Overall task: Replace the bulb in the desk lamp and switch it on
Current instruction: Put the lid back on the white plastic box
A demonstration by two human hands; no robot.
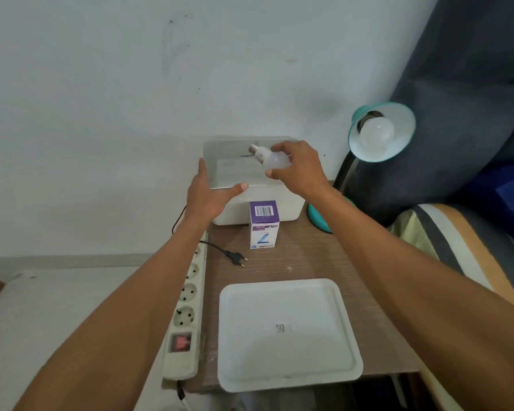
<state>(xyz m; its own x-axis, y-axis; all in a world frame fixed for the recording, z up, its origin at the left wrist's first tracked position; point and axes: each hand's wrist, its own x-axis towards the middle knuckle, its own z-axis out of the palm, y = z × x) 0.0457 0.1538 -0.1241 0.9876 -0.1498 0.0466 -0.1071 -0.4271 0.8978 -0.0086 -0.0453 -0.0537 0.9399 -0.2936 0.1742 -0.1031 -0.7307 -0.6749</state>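
My right hand (298, 169) holds a white bulb (272, 158) over the open white box (282, 203), its metal screw base pointing up and left. My left hand (209, 194) grips the box's front-left rim. The teal desk lamp (382, 130) stands to the right with a white bulb (376, 133) in its shade, which faces me. Its teal base (318, 216) rests on the table behind my right forearm. The lamp's black plug (236, 258) lies loose on the table, out of any socket.
A purple and white bulb carton (263, 225) stands in front of the box. The white box lid (288, 333) lies near the table's front edge. A power strip (186, 315) with a lit red switch runs along the table's left edge. Dark cushions and striped bedding fill the right.
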